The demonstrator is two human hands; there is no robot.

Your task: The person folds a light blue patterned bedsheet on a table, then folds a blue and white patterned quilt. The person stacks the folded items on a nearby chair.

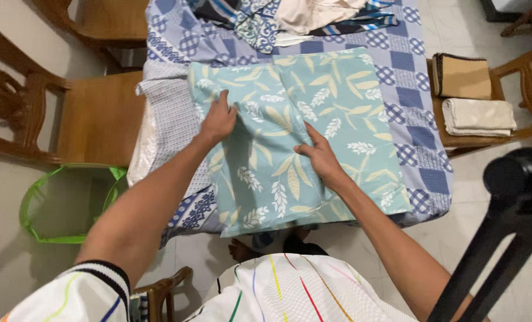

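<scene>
folded towels [478, 116] beside teal cloth [313, 125]

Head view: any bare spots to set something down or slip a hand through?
Free: the checked tablecloth strip right of the leaf-print cloth, and the left chair seat. Crowded: the table's far end under the heap of clothes, the right chair with two folded cloths, and the centre under the left hand and right hand.
</scene>
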